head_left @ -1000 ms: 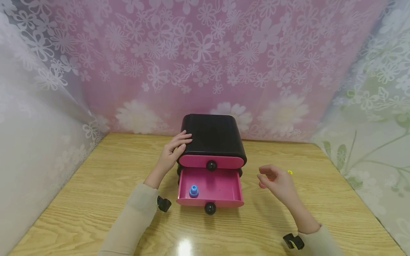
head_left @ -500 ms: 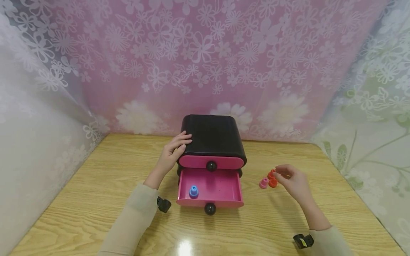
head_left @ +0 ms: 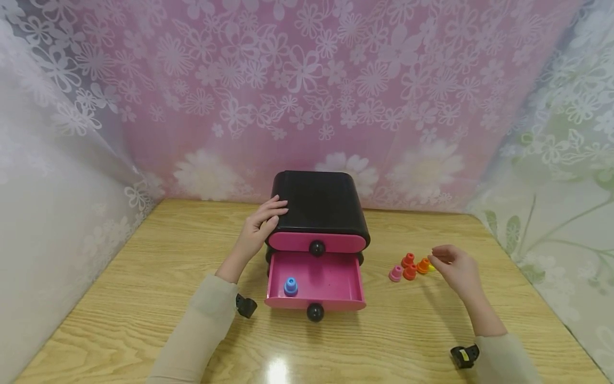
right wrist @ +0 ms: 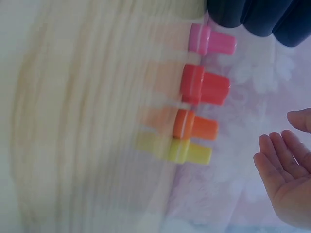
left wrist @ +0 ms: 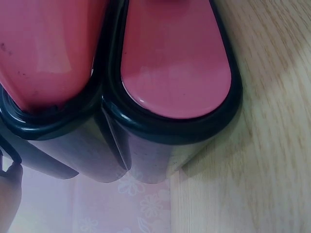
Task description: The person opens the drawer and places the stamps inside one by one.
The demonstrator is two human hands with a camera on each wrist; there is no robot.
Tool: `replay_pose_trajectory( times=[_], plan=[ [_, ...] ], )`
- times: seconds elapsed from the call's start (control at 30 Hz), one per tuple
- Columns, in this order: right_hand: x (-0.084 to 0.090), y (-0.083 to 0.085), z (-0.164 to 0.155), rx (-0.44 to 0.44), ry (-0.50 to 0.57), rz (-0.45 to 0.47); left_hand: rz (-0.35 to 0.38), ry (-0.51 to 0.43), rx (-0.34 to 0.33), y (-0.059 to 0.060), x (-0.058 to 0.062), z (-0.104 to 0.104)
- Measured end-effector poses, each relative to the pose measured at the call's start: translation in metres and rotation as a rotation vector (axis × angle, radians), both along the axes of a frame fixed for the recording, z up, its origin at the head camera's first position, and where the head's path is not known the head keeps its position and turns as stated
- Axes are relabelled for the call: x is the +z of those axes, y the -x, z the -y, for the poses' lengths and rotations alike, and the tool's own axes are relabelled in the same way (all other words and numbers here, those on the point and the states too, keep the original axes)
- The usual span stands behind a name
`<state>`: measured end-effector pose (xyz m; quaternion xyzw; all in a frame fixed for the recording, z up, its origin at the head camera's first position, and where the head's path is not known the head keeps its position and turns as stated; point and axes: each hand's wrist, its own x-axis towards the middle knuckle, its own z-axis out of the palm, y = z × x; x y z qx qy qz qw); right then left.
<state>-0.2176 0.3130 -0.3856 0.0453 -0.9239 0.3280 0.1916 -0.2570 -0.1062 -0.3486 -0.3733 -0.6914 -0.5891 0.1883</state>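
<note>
Head view shows the yellow piece (head_left: 432, 268) upright on the bench (head_left: 364, 352), at about four o'clock from the black cabinet (head_left: 316, 202); the right hand (head_left: 455, 269) is just beside it, at its three o'clock. I judge this piece to be light, stiff plastic, not fragile, perhaps a little slippery because of its smooth surface. The narrow upper stem seems the best place to take hold, with a small pinch from above; the low base would be harder to reach, since the orange piece (head_left: 423, 266) stands close at nine o'clock. Whether these two touch, I cannot tell.

Each piece has a wide round base and a slimmer stem. Beyond the orange one, toward nine o'clock, stand two red pieces (head_left: 410, 272) and the pink piece (head_left: 395, 273). A blue piece (head_left: 290, 287), with a hole in its top, stands inside the pulled-out drawer (head_left: 333, 280), toward eight o'clock.

In the right wrist view, thumb and fingers are apart, with nothing between them. The left hand (head_left: 261, 226) rests on the cabinet's nine o'clock edge, its fingers extended and not clamped.
</note>
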Motion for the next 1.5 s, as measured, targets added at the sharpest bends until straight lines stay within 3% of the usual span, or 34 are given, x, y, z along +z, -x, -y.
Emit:
replay_pose_trajectory(
  times=[0.6, 0.9, 1.5],
  plan=[
    [-0.009, 0.017, -0.025, -0.035, -0.061, 0.100, 0.010, -0.004, 0.003, 0.001, 0.001, 0.000],
    [-0.015, 0.028, -0.035, -0.017, -0.127, 0.220, 0.011, -0.008, -0.002, 0.001, 0.001, 0.000],
    [-0.019, 0.040, -0.042, 0.044, -0.213, 0.364, 0.012, -0.006, -0.003, 0.000, -0.001, 0.001]
  ],
)
